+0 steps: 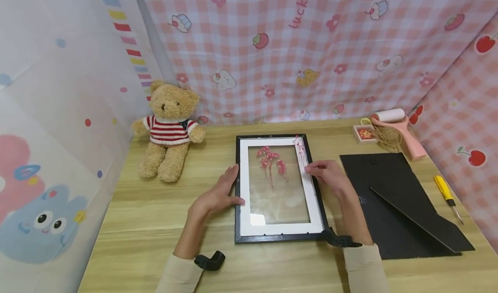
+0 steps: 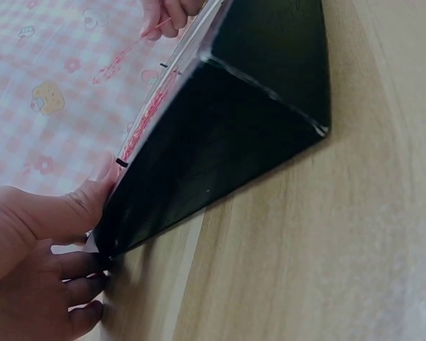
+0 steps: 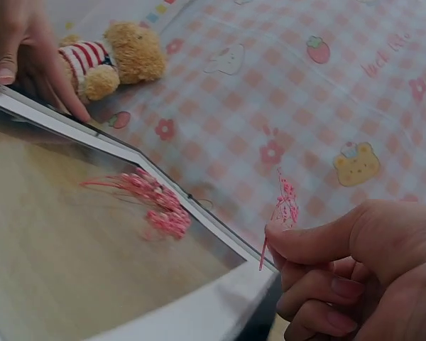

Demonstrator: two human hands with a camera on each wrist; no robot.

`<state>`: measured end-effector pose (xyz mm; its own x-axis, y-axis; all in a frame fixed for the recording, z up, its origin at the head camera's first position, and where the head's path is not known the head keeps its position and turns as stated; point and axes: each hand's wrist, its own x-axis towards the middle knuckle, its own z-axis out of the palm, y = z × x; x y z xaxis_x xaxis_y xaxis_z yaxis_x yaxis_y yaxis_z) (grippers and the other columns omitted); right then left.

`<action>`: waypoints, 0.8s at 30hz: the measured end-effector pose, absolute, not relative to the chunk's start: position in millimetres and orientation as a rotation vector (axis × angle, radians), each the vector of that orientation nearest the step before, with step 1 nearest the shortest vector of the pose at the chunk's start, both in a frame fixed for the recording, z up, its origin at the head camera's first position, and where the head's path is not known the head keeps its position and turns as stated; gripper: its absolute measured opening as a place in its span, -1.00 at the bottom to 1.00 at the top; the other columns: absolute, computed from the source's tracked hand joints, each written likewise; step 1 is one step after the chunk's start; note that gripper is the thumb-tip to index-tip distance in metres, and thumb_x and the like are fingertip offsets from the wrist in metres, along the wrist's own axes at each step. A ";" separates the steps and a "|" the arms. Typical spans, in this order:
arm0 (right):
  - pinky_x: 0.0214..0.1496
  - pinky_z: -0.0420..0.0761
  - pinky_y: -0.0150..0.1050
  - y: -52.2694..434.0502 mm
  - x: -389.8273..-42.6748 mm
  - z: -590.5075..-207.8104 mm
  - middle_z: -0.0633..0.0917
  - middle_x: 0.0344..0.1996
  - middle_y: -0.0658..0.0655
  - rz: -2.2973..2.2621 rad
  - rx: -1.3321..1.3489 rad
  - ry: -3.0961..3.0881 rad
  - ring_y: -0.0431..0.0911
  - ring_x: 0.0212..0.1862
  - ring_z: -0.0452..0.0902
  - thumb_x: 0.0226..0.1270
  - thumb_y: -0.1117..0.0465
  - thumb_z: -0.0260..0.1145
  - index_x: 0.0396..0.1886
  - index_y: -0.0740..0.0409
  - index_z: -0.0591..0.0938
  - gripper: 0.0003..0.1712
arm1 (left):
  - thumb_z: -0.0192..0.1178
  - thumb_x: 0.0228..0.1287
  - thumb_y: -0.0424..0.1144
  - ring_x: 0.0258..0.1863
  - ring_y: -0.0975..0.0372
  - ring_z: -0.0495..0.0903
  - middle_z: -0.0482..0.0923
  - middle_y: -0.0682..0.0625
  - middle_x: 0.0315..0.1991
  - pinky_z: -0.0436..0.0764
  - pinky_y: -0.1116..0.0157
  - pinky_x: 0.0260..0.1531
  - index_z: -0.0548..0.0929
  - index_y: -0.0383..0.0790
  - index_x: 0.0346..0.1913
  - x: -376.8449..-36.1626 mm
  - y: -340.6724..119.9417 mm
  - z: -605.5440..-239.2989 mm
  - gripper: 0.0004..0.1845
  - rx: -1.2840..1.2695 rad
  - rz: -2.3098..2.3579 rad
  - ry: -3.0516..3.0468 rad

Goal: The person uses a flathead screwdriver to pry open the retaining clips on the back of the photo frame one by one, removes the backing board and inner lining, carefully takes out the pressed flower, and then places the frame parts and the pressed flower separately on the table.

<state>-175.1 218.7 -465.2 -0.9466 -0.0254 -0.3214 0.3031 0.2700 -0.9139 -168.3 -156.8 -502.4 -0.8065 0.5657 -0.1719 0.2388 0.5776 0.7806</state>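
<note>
A black picture frame (image 1: 238, 189) with a white mat (image 1: 244, 167) lies flat on the table. Pink dried flowers (image 1: 269, 159) lie on its glass, toward the upper part of the opening. My left hand (image 1: 215, 193) rests along the frame's left side, fingers stretched beside the edge and thumb on the mat. Between thumb and index finger, my right hand (image 1: 330, 175) pinches a thin pink dried flower sprig (image 3: 287, 202) by its stem, over the frame's right side. The right wrist view shows the sprig upright, apart from the flowers (image 3: 160, 202) on the glass.
Right of the frame lies a black backing board (image 1: 373, 167) with its stand leg raised. Beyond are a yellow screwdriver (image 1: 443, 188), a pink-handled lint roller (image 1: 413, 142), twine (image 1: 389, 138) and a small box (image 1: 365, 134). A teddy bear (image 1: 169, 131) sits at back left.
</note>
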 end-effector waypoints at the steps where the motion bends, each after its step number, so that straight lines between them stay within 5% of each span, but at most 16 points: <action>1: -0.38 0.33 -0.31 223.1 -175.8 -465.9 0.49 -0.55 -0.17 -1.721 0.268 2.276 -0.24 -0.47 0.32 0.62 0.24 0.37 0.06 0.44 0.75 -0.71 | 0.45 0.45 -0.18 0.79 -0.23 -0.34 -0.31 -0.39 0.80 -0.23 -0.18 0.75 -0.22 -0.43 0.77 -167.0 -156.6 -500.3 0.19 0.642 1.108 2.399; 6: -0.32 0.46 -0.32 249.1 -185.8 -472.1 0.66 -0.43 -0.20 -1.689 0.339 2.300 -0.25 -0.39 0.45 0.60 0.19 0.41 0.11 0.40 0.74 -0.66 | 0.47 0.44 -0.06 0.79 -0.26 -0.34 -0.32 -0.41 0.79 -0.24 -0.22 0.74 -0.21 -0.39 0.79 -165.1 -157.4 -494.3 0.23 0.629 1.158 2.361; 19: -0.45 0.29 -0.32 298.8 -227.0 -463.6 0.50 -0.59 -0.15 -1.689 0.360 2.280 -0.26 -0.59 0.20 0.69 0.28 0.26 0.19 0.47 0.71 -0.66 | 0.46 0.44 -0.09 0.79 -0.25 -0.33 -0.30 -0.37 0.80 -0.23 -0.21 0.74 -0.22 -0.41 0.78 -173.2 -160.2 -503.8 0.23 0.661 1.113 2.407; 24: -0.42 0.34 -0.35 321.0 -234.6 -457.2 0.58 -0.56 -0.21 -1.604 0.349 2.304 -0.29 -0.58 0.22 0.68 0.30 0.24 0.25 0.48 0.72 -0.63 | 0.47 0.44 -0.15 0.80 -0.21 -0.34 -0.29 -0.31 0.81 -0.23 -0.17 0.75 -0.23 -0.38 0.78 -169.5 -155.5 -502.8 0.22 0.609 1.091 2.401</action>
<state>-234.6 321.0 -457.2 -0.9220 0.0220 -0.3866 0.3703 0.3428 -0.8634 -169.5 -155.5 -502.8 -0.8105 0.5504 -0.2003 0.2112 0.5936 0.7766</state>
